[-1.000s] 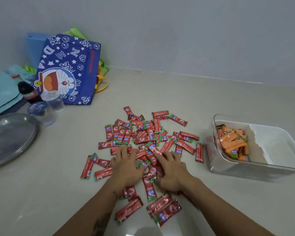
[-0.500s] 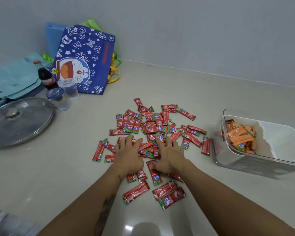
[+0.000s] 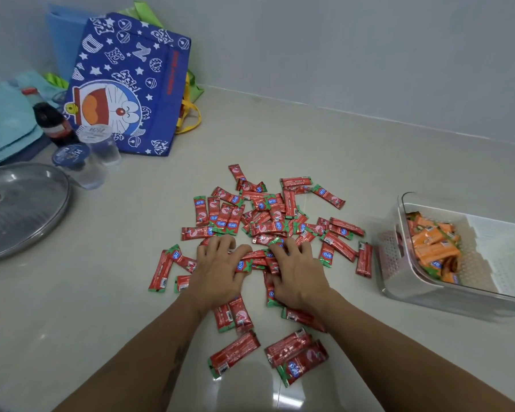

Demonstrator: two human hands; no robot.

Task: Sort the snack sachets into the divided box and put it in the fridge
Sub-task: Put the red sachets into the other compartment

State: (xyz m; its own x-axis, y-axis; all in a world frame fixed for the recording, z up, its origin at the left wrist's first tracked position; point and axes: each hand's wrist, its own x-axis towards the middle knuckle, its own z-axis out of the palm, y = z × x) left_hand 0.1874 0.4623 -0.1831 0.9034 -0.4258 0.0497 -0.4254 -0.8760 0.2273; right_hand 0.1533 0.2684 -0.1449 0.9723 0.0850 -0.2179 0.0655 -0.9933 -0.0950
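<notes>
Several red snack sachets (image 3: 268,224) lie scattered on the pale counter. My left hand (image 3: 217,270) and my right hand (image 3: 298,275) rest palm down, side by side, on the near part of the pile, fingers spread and lightly bent over the sachets; what lies under the palms is hidden. More red sachets (image 3: 295,355) lie between my forearms. At the right stands the clear divided box (image 3: 405,289); its left compartment holds orange sachets (image 3: 434,248), and its right compartment (image 3: 506,257) shows only its white perforated floor.
A blue cartoon tote bag (image 3: 131,84) leans on the wall at the back left. In front of it stand a dark drink bottle (image 3: 52,121) and two sealed water cups (image 3: 100,144). A glass pot lid (image 3: 18,206) lies at the left edge.
Both hands have stayed on the pile, shifting slightly and drawing sachets together. The view has swung left and down, so the bag and lid appear further right.
</notes>
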